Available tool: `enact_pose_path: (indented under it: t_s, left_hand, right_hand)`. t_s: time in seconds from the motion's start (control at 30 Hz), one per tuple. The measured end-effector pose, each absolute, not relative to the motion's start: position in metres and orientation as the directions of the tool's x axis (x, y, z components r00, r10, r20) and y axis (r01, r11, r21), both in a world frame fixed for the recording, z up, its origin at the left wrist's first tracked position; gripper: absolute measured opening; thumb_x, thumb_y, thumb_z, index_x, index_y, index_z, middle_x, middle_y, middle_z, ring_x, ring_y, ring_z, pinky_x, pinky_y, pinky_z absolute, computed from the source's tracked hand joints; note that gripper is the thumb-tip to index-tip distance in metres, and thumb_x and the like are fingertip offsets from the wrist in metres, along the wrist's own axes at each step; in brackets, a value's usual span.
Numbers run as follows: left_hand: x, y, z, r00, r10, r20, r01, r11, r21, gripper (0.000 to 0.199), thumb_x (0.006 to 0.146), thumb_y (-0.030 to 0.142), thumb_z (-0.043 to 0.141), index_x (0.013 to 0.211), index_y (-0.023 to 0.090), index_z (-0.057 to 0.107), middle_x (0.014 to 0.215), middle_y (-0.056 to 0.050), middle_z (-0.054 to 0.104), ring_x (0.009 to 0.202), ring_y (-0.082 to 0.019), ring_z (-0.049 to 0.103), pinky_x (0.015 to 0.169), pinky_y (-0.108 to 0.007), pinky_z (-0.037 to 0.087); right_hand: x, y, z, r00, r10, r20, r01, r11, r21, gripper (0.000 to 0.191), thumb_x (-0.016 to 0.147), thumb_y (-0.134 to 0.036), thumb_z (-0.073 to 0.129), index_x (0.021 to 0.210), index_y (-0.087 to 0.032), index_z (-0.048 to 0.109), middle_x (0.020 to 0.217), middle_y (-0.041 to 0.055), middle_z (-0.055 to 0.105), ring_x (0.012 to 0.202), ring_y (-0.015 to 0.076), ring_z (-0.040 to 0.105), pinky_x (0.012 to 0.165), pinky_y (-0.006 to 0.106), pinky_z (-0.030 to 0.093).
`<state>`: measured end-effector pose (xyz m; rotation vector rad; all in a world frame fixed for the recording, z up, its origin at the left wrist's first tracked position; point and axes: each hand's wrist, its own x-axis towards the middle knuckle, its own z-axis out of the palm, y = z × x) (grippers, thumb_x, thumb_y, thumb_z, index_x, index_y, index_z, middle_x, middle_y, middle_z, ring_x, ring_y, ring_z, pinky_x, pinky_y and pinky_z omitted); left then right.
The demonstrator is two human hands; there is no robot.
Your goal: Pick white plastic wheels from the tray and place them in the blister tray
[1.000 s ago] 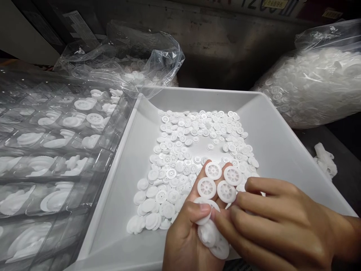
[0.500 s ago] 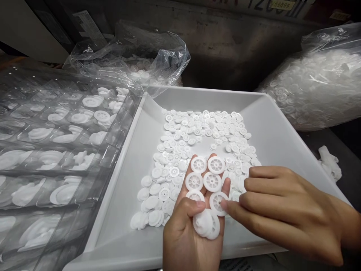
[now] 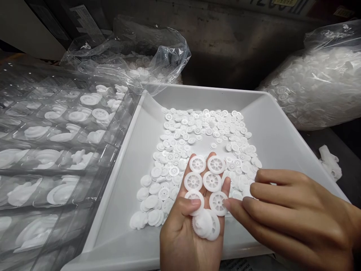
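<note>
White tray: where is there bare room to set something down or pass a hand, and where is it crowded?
The widest bare patch lies between the wheels and the right wall of the white tray. Narrower strips run along its left and back walls. Crowded: the wheel spread under the left hand and right hand.

The left hand (image 3: 186, 241) lies palm up, fingers spread and thumb bent inward, while the right hand (image 3: 293, 214) reaches in from the right, palm down, fingers loosely curled, its index fingertip just beside the left palm
</note>
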<state>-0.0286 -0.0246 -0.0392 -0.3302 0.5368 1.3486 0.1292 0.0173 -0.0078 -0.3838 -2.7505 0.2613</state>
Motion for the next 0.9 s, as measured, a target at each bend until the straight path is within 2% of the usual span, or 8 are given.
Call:
enact_pose_path:
  t_s: [0.2,0.37,0.47,0.57,0.7,0.8,0.87,0.9]
  left_hand:
    - [-0.028,-0.034,-0.044,0.160,0.855,-0.494,-0.987,0.155,-0.053,0.043,0.083,0.014,0.042,0.119,0.023,0.065,0.128,-0.004,0.058,0.123,-0.022,0.050,0.107,-0.041,0.040]
    - [-0.029,-0.025,-0.041,0.134,0.834,-0.535,-0.969,0.224,0.108,0.051,0.081,0.021,0.043,0.129,0.023,0.058,0.127,-0.006,0.058,0.127,-0.027,0.045,0.107,-0.045,0.038]
    - [-0.031,-0.017,-0.036,0.124,0.829,-0.545,-0.957,0.244,0.154,0.053,0.080,0.025,0.043,0.132,0.023,0.055,0.125,-0.007,0.059,0.128,-0.029,0.044,0.108,-0.048,0.036]
    - [-0.033,-0.016,-0.035,0.119,0.821,-0.559,-0.958,0.242,0.152,0.052,0.081,0.026,0.043,0.131,0.023,0.056,0.123,-0.006,0.060,0.128,-0.029,0.044,0.107,-0.048,0.037]
    - [-0.033,-0.023,-0.039,0.137,0.789,-0.599,-0.971,0.227,0.076,0.049,0.084,0.025,0.042,0.132,0.025,0.054,0.123,-0.004,0.060,0.126,-0.027,0.047,0.105,-0.046,0.040]
    - [-0.032,-0.029,-0.039,0.207,0.766,-0.608,-0.977,0.199,-0.082,0.051,0.085,0.023,0.047,0.136,0.027,0.047,0.128,-0.003,0.058,0.122,-0.025,0.051,0.104,-0.042,0.043]
    - [-0.030,-0.030,-0.038,0.218,0.763,-0.608,-0.976,0.166,-0.142,0.056,0.083,0.023,0.051,0.138,0.027,0.043,0.131,-0.004,0.055,0.121,-0.024,0.052,0.102,-0.040,0.045]
    - [-0.030,-0.030,-0.037,0.203,0.764,-0.613,-0.979,0.144,-0.145,0.057,0.083,0.024,0.052,0.139,0.026,0.042,0.133,-0.004,0.054,0.121,-0.024,0.052,0.102,-0.040,0.046]
  right_hand:
    - [0.127,0.020,-0.003,-0.917,0.301,0.263,0.248,0.944,-0.216,0.022,0.090,-0.008,0.040,0.086,-0.008,0.062,0.064,-0.0003,0.048,0.059,0.0104,0.036,0.057,0.033,0.024]
    - [0.127,0.020,0.004,-0.933,0.316,0.173,0.281,0.939,-0.200,0.029,0.092,-0.008,0.035,0.097,-0.008,0.064,0.063,-0.0012,0.052,0.057,0.0092,0.042,0.056,0.033,0.027]
    - [0.128,0.019,0.004,-0.925,0.326,0.195,0.288,0.936,-0.201,0.028,0.091,-0.007,0.037,0.098,-0.007,0.064,0.062,-0.0010,0.051,0.058,0.0093,0.043,0.056,0.033,0.026]
    - [0.128,0.019,0.000,-0.902,0.306,0.304,0.253,0.946,-0.201,0.030,0.093,-0.008,0.035,0.098,-0.006,0.064,0.067,0.0011,0.054,0.062,0.0108,0.043,0.059,0.034,0.026]
    - [0.127,0.020,-0.007,-0.911,0.303,0.279,0.257,0.948,-0.187,0.027,0.091,-0.008,0.039,0.076,-0.009,0.061,0.066,0.0026,0.050,0.063,0.0127,0.037,0.059,0.034,0.022]
    - [0.126,0.020,-0.013,-0.898,0.288,0.332,0.207,0.943,-0.260,0.019,0.090,-0.008,0.041,0.081,-0.008,0.058,0.066,0.0029,0.046,0.063,0.0123,0.034,0.057,0.033,0.020]
    - [0.125,0.021,-0.015,-0.856,0.365,0.366,0.209,0.892,-0.401,0.008,0.087,-0.008,0.051,0.092,-0.008,0.057,0.071,0.0026,0.049,0.066,0.0102,0.039,0.057,0.029,0.028]
    - [0.124,0.022,-0.015,-0.813,0.446,0.376,0.223,0.833,-0.507,0.011,0.083,-0.006,0.056,0.094,-0.008,0.056,0.074,0.0024,0.050,0.069,0.0089,0.042,0.059,0.026,0.033]
